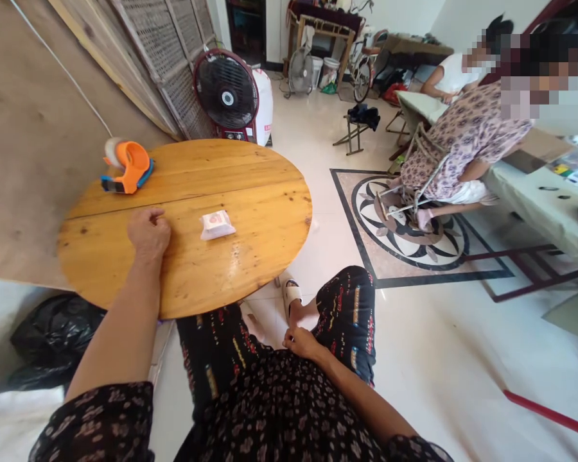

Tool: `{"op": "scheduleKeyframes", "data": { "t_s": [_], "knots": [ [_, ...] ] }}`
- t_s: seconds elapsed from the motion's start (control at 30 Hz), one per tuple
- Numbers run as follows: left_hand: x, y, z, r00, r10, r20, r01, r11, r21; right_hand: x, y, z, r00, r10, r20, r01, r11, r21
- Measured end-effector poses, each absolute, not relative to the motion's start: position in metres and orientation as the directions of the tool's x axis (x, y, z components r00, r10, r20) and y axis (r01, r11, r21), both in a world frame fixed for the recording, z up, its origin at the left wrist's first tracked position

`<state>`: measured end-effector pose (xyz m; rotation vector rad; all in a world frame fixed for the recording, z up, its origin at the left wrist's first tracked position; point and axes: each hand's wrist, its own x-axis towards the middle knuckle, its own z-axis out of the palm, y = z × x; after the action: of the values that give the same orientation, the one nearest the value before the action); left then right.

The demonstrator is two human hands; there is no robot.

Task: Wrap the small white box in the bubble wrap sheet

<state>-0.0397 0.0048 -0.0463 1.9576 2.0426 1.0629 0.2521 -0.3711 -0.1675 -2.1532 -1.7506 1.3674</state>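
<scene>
My left hand point(148, 232) rests on the round wooden table point(250, 250) with its fingers curled into a loose fist; nothing shows in it. A small white and pink packet point(216, 224) lies on the tabletop a short way to the right of that hand, apart from it. An orange tape dispenser point(129, 168) sits at the table's far left edge. My right hand point(299, 341) lies closed on my lap, on the dark patterned trousers, with its fingers tucked under.
A black standing fan point(227, 95) is behind the table. A black plastic bag point(48, 337) lies on the floor at left. Two seated people point(462, 138) are at a long covered table point(539, 199) on the right. A red stick point(549, 416) lies on the floor.
</scene>
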Motion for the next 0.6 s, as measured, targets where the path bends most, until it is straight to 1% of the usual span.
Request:
{"op": "scheduleKeyframes", "data": {
  "t_s": [0.23, 0.33, 0.4, 0.47, 0.6],
  "knots": [
    [-0.036, 0.001, -0.043, -0.151, 0.919, 0.364, 0.864, -0.057, 0.501, 0.258, -0.378, -0.166, -0.091, 0.769, -0.632, 0.808, -0.314, -0.498],
    [-0.032, 0.000, -0.040, -0.145, 0.918, 0.370, 0.878, -0.054, 0.476, 0.262, -0.381, -0.170, -0.107, 0.770, -0.628, 0.814, -0.295, -0.500],
    [-0.030, 0.000, -0.038, -0.143, 0.916, 0.375, 0.885, -0.052, 0.463, 0.265, -0.380, -0.174, -0.116, 0.787, -0.606, 0.804, -0.284, -0.522],
    [-0.029, -0.001, -0.037, -0.136, 0.930, 0.343, 0.885, -0.041, 0.463, 0.268, -0.379, -0.177, -0.135, 0.801, -0.583, 0.786, -0.271, -0.555],
    [-0.027, -0.006, -0.035, -0.148, 0.931, 0.334, 0.882, -0.029, 0.471, 0.275, -0.374, -0.177, -0.202, 0.836, -0.511, 0.726, -0.222, -0.651]
  ]
}}
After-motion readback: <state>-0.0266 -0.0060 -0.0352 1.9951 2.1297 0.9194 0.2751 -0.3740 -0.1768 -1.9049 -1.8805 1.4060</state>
